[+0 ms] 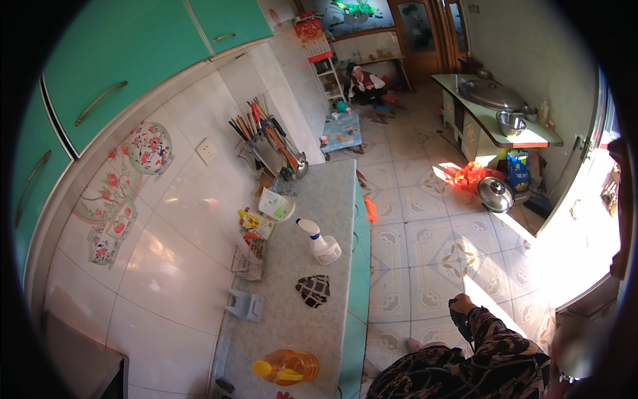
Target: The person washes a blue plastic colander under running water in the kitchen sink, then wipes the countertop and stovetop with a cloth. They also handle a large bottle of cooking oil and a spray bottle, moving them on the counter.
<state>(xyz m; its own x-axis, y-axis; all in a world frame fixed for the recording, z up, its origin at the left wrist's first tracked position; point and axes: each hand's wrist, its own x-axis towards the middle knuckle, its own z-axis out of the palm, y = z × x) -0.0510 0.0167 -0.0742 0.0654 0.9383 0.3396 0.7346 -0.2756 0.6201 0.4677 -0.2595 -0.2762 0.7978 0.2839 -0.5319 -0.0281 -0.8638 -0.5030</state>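
My right hand (pixel 461 304) hangs over the tiled floor at the lower right, in a dark patterned sleeve (pixel 502 339). Its fingers look curled together; whether anything is inside them is hidden. I cannot see my left hand. Left of me runs a grey countertop (pixel 276 332). On it stand a white spray bottle (pixel 322 246) with a blue collar and a yellow-capped bottle of golden oil (pixel 287 368). A folded black-and-white checked cloth (pixel 312 290) lies between them. A grey-blue plastic holder (pixel 246 305) sits by the wall.
Utensils (pixel 276 143) fill a rack at the counter's far end. A low blue-patterned table (pixel 342 131) stands beyond. Another person (pixel 365 83) crouches at the back. Along the right wall, a counter (pixel 475 116) carries a steel bowl (pixel 510 124); a pot lid (pixel 496 193) leans below.
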